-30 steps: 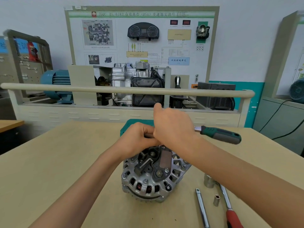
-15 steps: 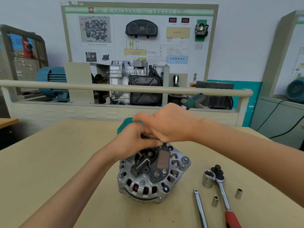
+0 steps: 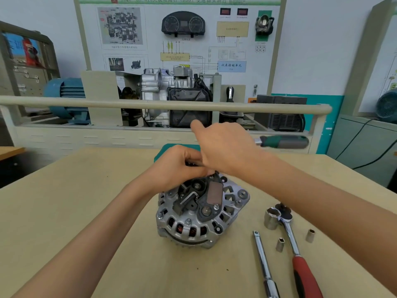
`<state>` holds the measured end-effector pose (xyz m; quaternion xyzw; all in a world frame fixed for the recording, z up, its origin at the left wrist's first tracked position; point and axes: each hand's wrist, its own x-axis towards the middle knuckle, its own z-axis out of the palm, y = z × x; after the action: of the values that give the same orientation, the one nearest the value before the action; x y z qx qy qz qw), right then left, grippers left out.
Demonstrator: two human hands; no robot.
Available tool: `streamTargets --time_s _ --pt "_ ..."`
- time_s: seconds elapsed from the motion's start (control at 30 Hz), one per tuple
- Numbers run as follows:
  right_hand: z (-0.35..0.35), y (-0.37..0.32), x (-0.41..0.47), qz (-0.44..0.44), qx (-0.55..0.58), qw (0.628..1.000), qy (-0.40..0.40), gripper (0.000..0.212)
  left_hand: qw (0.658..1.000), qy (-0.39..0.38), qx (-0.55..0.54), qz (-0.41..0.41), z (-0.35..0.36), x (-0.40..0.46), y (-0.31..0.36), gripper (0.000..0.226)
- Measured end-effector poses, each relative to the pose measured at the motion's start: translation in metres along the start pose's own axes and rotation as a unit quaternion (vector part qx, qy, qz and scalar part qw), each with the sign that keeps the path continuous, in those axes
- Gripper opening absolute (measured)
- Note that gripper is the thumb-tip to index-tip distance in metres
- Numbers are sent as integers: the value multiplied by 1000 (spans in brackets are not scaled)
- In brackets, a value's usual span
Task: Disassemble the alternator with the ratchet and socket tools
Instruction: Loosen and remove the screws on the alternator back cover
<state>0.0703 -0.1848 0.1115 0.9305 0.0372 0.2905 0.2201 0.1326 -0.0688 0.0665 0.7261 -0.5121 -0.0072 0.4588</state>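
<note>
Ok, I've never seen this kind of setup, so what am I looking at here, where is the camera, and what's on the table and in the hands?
The camera sits on the person's head, looking forward and down at two bare hands. On the table stands the alternator, a ribbed metal car generator. The right hand grips a green-handled ratchet over the alternator's far edge; the left hand is closed at the same spot, its contents hidden. To the right lie a red-handled ratchet with a large socket, an extension bar and two small sockets. Behind is a training display board.
</note>
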Motion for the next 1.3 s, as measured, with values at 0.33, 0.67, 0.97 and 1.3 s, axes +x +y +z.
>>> streamTargets --time_s 0.33,0.67,0.97,1.3 --pt "-9 14 5 -210 -31 977 -6 46 1000 7 11 -14 -1 1 -2 23" --pt "2 -16 4 115 49 992 -17 40 998 37 57 -18 -1 1 -5 24" --pt "-5 18 1 -222 -5 975 14 35 1000 -13 12 -14 -2 -1 -2 17" --pt "11 -20 4 203 101 974 -9 50 994 48 92 -29 1 4 -2 49"
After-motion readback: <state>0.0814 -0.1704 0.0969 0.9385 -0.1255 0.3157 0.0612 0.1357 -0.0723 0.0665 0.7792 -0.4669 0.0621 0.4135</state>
